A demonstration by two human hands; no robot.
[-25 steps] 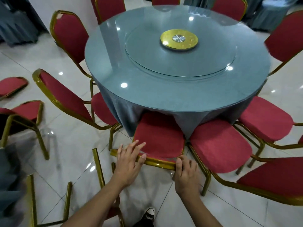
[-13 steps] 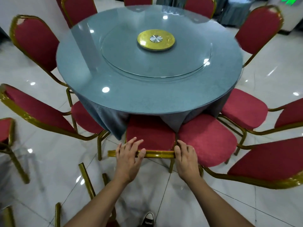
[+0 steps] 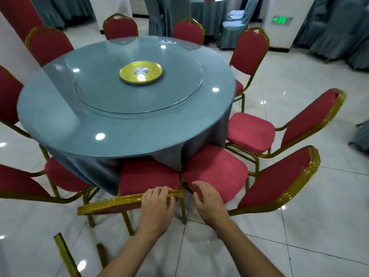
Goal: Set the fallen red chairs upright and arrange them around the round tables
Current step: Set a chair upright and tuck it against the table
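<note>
A red chair (image 3: 147, 176) with a gold frame stands upright right in front of me, its seat tucked under the edge of the round grey-blue table (image 3: 60, 124). My left hand (image 3: 157, 208) grips the right end of its gold top rail (image 3: 115, 202), fingers curled over it. Just off that rail's end is my right hand (image 3: 207, 202), its fingers loosely bent and holding nothing, over the edge of the neighbouring chair's seat (image 3: 217, 168). Several more red chairs stand upright around the table.
A glass turntable with a gold centre disc (image 3: 141, 72) lies on the table. Gold legs of a fallen chair (image 3: 63, 254) stick up at the bottom left near my feet. Draped tables and covered chairs (image 3: 229, 31) stand at the back. Open tiled floor lies to the right.
My left hand slid to the right end of the rail and curled round it. My right hand came off the rail. The view shifted right and lifted.
</note>
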